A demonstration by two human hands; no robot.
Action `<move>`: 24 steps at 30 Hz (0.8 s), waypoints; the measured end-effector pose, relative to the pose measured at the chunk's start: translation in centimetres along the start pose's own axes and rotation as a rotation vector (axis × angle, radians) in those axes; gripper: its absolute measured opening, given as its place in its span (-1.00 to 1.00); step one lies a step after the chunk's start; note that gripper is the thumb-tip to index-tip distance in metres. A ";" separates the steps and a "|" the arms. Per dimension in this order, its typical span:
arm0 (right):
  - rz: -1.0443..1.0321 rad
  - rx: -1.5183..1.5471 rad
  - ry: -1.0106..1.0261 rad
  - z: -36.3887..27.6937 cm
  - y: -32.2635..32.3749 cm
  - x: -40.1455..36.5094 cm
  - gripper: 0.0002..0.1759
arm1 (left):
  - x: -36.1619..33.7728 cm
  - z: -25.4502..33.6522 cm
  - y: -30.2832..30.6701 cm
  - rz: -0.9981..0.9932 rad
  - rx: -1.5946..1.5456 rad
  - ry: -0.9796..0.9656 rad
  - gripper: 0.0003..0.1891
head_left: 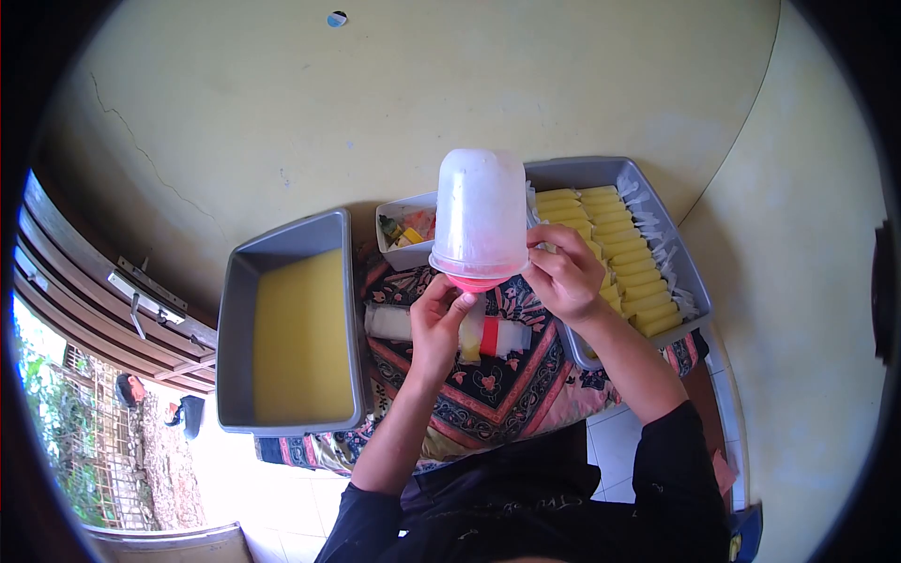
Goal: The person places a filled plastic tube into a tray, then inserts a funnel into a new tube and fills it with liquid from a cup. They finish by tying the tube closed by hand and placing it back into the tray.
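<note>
A cloudy, translucent plastic container (481,206) stands bottom-up in front of me, its rim facing down. Below the rim shows a red funnel-like piece (479,281). My left hand (439,324) is closed, with thumb and fingers around the lower part of this red piece. At the container's right rim my right hand (566,272) pinches with thumb and forefinger; its fingertips are partly hidden. Beneath the hands, clear plastic bags (389,322) lie on the patterned cloth (493,385), one bundle (507,336) with a red band.
On the left stands a grey tub (357,375) holding yellow liquid (300,338). A second grey tub (694,281) on the right holds rows of filled yellow tubes (629,253). Behind the container is a small white box (404,208) with assorted items. A wall rises at the back.
</note>
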State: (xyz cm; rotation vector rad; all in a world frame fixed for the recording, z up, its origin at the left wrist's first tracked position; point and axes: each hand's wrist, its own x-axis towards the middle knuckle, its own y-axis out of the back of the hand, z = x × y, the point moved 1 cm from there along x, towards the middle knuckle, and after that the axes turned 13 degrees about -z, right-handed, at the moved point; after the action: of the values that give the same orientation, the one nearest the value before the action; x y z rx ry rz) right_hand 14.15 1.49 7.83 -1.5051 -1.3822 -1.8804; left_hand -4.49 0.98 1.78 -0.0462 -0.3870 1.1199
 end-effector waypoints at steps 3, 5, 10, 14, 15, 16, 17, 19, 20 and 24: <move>0.007 -0.009 0.033 0.0 0.0 0.0 -0.73 | 0.0 0.1 0.2 -0.004 0.007 -0.011 -0.75; 0.004 -0.010 0.037 0.0 0.0 -0.1 -0.72 | 0.0 0.2 0.2 -0.015 0.012 -0.015 -0.72; -0.010 -0.002 0.044 0.0 0.1 -0.4 -0.69 | -0.2 0.3 0.0 0.009 -0.041 0.013 -0.67; 0.017 0.013 0.080 -0.2 0.2 -0.2 -0.73 | -0.2 0.5 0.0 0.013 -0.042 -0.021 -0.67; 0.028 0.018 0.084 -0.2 0.1 -0.3 -0.73 | -0.2 0.5 0.0 0.012 -0.037 -0.022 -0.66; 0.028 0.018 0.084 -0.2 0.1 -0.3 -0.73 | -0.2 0.6 0.0 0.010 -0.032 -0.022 -0.66; 0.035 0.026 0.076 -0.2 0.1 -0.4 -0.73 | -0.3 0.7 0.0 0.011 -0.031 -0.022 -0.66; 0.043 0.033 0.069 -0.1 0.0 -0.4 -0.73 | -0.2 0.9 -0.1 -0.009 -0.007 -0.033 -0.66; 0.074 0.038 0.060 0.0 -0.1 -0.5 -0.74 | -0.2 0.9 -0.2 -0.009 -0.007 -0.033 -0.66; 0.109 0.013 -0.053 -0.4 -0.2 -0.3 -0.78 | -0.2 1.2 -0.2 0.039 -0.034 -0.061 -0.72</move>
State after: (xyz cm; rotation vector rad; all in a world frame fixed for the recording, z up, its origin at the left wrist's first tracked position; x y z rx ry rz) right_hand 13.88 1.13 7.45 -1.6007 -1.3042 -1.7749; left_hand -4.76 0.52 2.89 -0.0499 -0.4610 1.1556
